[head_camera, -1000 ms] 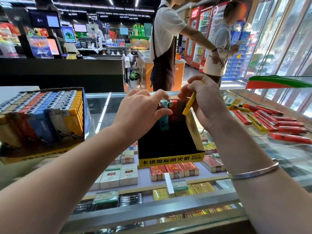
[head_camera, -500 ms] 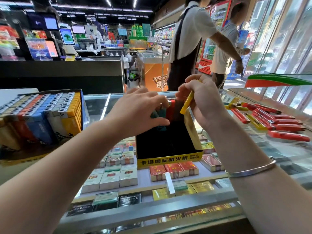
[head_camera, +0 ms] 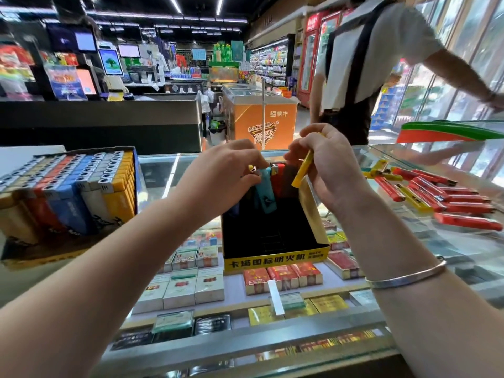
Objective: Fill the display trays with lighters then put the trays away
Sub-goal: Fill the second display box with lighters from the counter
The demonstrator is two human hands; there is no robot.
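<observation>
— Glass counter [head_camera: 450,257] in a shop, cigarette packs under the pane. Where does the filling stand?

— Early, I'd judge. The black display tray [head_camera: 272,236] sits mid-counter, mostly empty, with only a few lighters at its back row. The full tray [head_camera: 68,192] stands to the left.

— And the hands?

— The left hand [head_camera: 226,173] curls its fingers round the teal lighter [head_camera: 264,192], which stands tilted in the back of the tray. The right hand [head_camera: 327,165] pinches a yellow lighter [head_camera: 302,170] just above the tray's right wall.

— Next move?

— Probably seating the teal one upright in its slot, then lowering the yellow one beside it. Loose lighters [head_camera: 441,197] wait on the glass to the right.
</observation>
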